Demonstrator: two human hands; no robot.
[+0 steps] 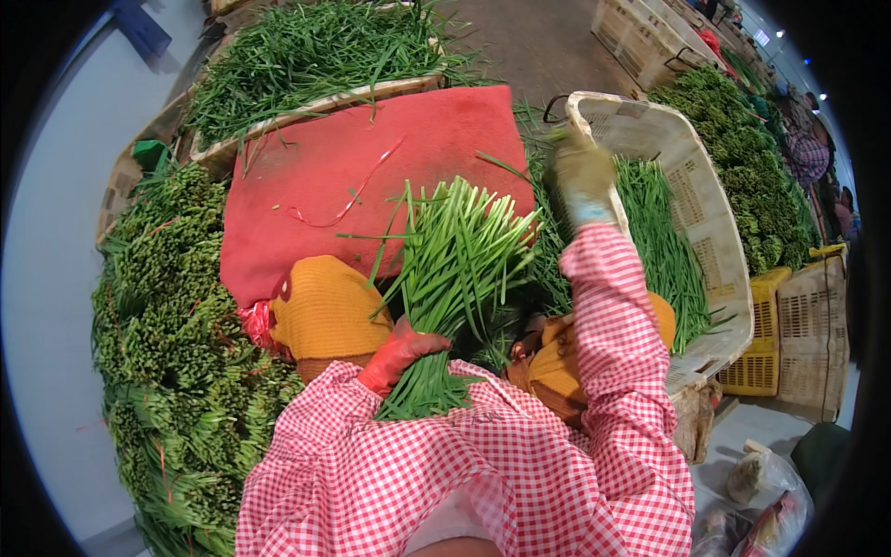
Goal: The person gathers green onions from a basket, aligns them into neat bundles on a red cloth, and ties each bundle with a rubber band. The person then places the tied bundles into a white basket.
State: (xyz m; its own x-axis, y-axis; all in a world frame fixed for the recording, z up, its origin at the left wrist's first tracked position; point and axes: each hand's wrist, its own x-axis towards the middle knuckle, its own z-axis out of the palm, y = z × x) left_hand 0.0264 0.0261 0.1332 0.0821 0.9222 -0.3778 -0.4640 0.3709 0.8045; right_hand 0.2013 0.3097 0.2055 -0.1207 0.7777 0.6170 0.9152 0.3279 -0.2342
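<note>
My left hand [402, 354], in a red glove, is closed around the lower part of a thick bunch of green garlic chives [456, 271]. The pale cut ends fan out upward and away from me, and the leaf ends hang towards my lap. My right hand [583, 170], in a dirty pale glove, is blurred by motion at the near-left rim of a white plastic crate [720, 244]. Whether its fingers grip anything is unclear. More garlic chives [658, 250] lie lengthwise inside that crate.
Ahead is a red cloth-covered surface [418, 139] with a thin pink plastic strip [358, 188] on it. A crate of loose leaves [320, 63] stands beyond. Stacked tied bundles [188, 348] rise at left, others [724, 160] at right. A yellow crate [759, 327] and people [807, 150] are farther right.
</note>
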